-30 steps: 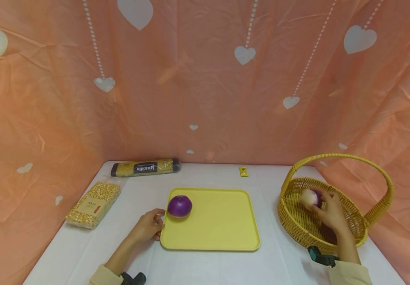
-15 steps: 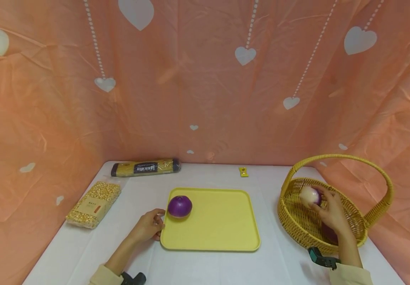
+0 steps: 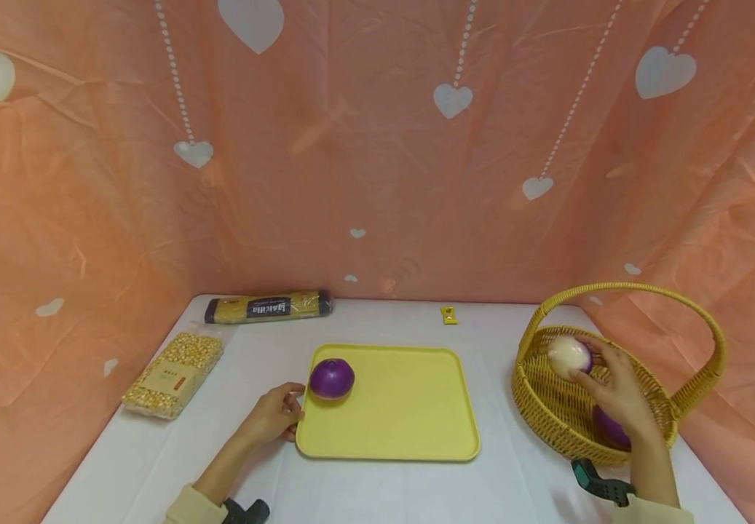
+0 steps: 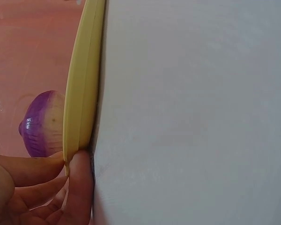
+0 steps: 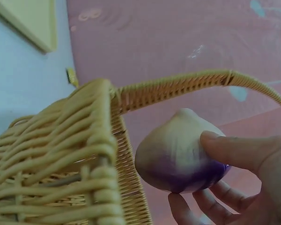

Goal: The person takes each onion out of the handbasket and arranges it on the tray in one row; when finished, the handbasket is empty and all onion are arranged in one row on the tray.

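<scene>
Pink cloth (image 3: 377,160) with white hearts hangs behind a white table (image 3: 377,495). One white-and-purple onion (image 3: 567,356) is in or just above the basket (image 3: 547,426). Stretched forward, the right hand (image 3: 619,389) holds it between thumb and bent fingers. The left hand (image 3: 271,416) pinches the yellow tray's (image 3: 410,407) left edge.

Your R hand (image 3: 616,389), gripping a white-and-purple bulb (image 3: 569,356), has the arched handle (image 3: 619,286) in the way beyond it, w/ a 2nd bulb (image 3: 609,427) in the basket (image 3: 529,411) partly behind your forearm. Btwn basket & tray (image 3: 403,407), a strip of white tabletop (image 3: 498,422) gives you open room. Your L hand (image 3: 269,416) blocks the tray's L edge; a purple bulb (image 3: 332,379) fills its far L corner, ctr & R free.
</scene>
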Motion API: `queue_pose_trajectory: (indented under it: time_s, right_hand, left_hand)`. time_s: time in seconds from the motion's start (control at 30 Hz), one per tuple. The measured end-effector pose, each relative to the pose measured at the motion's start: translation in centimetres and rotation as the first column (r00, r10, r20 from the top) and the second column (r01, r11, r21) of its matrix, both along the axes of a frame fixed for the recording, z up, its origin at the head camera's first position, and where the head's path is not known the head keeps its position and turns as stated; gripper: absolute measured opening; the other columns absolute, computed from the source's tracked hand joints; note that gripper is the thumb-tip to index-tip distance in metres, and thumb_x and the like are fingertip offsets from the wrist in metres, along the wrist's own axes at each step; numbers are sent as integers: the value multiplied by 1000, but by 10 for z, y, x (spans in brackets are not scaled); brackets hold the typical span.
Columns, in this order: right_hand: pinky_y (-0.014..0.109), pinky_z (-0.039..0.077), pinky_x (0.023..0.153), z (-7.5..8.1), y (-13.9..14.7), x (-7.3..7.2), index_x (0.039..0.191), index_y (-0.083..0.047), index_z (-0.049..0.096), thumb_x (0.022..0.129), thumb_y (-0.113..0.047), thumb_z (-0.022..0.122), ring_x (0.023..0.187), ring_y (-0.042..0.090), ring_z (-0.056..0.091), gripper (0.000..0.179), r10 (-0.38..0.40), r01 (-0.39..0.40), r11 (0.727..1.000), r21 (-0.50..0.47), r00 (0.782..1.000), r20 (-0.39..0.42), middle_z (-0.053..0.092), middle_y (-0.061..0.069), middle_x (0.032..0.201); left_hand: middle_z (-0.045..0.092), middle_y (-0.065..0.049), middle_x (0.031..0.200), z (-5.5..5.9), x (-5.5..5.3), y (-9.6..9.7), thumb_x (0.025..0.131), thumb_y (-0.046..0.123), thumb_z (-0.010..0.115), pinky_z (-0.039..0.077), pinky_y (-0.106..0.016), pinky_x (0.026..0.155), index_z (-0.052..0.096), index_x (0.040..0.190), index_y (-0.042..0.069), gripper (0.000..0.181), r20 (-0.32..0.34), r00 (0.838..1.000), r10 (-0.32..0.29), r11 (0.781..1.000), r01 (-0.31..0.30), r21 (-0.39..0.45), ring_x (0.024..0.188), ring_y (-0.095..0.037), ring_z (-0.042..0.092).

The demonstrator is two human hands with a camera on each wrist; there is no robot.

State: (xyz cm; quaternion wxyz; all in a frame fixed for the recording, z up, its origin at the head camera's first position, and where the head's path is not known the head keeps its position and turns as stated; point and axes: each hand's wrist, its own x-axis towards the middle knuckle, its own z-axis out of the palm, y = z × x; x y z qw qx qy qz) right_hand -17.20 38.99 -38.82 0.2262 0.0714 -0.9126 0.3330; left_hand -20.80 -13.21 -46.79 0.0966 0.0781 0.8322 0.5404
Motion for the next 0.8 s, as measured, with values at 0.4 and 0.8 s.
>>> queue_pose_trajectory:
  time_s: [0.4, 0.8]
  right_hand:
    - [17, 42, 74, 15, -11, 12, 136, -4, 42, 84, -5, 67, 102, 8, 34, 57, 38, -37, 999, -15, 999, 33, 42, 11, 116]
    - [5, 48, 79, 20, -26, 13, 136, -2, 40, 83, 5, 63, 104, 1, 42, 59, 210, -208, 966, -153, 978, -3, 35, -5, 123]
  left_hand:
    - [50, -11, 79, -3, -1, -1, 79, -14, 53, 58, -32, 46, 45, 123, -15, 45, -9, 1000, -2, 1000, 2, 8, 53, -15, 56]
    - [50, -11, 78, -3, 0, 0, 80, -14, 53, 58, -33, 46, 45, 122, -15, 44, -7, 1000, -1, 1000, 1, 16, 54, -15, 55]
